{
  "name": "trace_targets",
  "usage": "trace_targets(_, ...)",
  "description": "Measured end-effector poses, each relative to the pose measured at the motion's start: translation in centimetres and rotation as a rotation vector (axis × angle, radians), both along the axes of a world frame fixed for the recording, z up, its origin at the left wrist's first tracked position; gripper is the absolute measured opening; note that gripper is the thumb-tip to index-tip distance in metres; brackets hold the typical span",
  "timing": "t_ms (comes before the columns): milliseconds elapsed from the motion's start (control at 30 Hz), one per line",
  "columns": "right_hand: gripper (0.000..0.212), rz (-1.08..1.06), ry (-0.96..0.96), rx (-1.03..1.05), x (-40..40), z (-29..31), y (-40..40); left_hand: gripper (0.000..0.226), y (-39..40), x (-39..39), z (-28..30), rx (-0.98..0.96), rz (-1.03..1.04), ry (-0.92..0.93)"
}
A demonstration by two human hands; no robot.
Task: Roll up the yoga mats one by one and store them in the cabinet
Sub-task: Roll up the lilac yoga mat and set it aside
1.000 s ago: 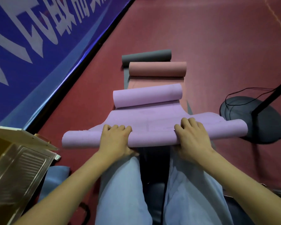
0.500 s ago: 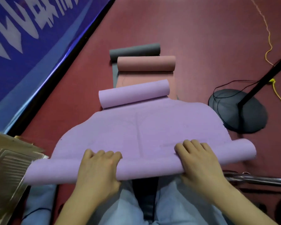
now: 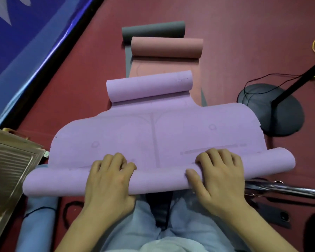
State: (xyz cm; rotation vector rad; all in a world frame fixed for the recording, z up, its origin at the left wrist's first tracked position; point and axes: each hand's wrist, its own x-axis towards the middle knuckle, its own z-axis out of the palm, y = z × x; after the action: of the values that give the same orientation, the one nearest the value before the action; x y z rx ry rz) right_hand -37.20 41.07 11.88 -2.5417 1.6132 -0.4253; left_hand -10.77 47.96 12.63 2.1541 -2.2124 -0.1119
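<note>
The purple mat's (image 3: 153, 135) near roll is gripped under both the left hand (image 3: 107, 180) and right hand (image 3: 220, 177), with more mat unrolled beyond the fingers than before.

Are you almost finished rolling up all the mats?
Not nearly. No mat looks fully rolled or stored. Both hands, left hand and right hand, grip the purple mat, rolled only at its near end. The pink mat and grey mat wait underneath.
</note>
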Motion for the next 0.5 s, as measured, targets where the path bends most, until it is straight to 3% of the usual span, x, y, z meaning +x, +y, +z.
trace_targets(167, 0.039, -0.051, 0.024, -0.03, 1.5, -0.6, -2.7, 0.059, -1.1, 1.3, 0.8, 0.043, -0.082, 0.117)
trace_targets(300, 0.033, -0.061, 0.027, -0.021, 2.2, -0.2, -3.9, 0.044, -2.4, 0.8, 0.0, -0.052, 0.106, 0.15)
trace_targets(500, 0.035, -0.072, 0.084, 0.084, 3.3, 0.6, -7.0, 0.053, -5.2, 1.2, -0.4, -0.112, 0.248, 0.212)
